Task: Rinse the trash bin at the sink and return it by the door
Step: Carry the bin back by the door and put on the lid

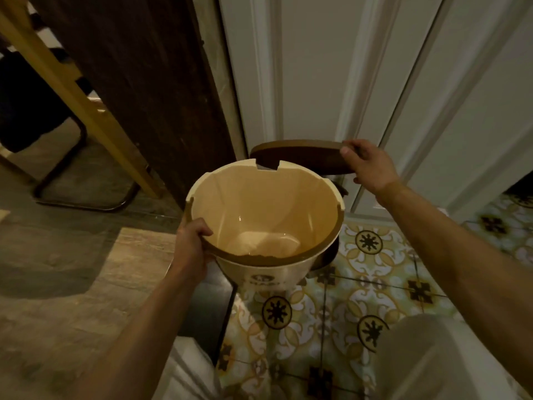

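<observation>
Trash bin (265, 223): left hand (191, 243) grips its rim, right hand (372, 166) holds the brown lid (300, 154), apparently hinged open.

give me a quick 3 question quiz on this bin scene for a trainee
1. True or false: the lid is closed over the trash bin.
2. Which hand holds the lid? A) left hand B) right hand C) neither
3. Fill in: the left hand grips the bin's ____.

Key:
1. False; the lid is raised behind the open bin.
2. B; the right hand grips the lid's edge.
3. Rim, at its near left side.
</observation>
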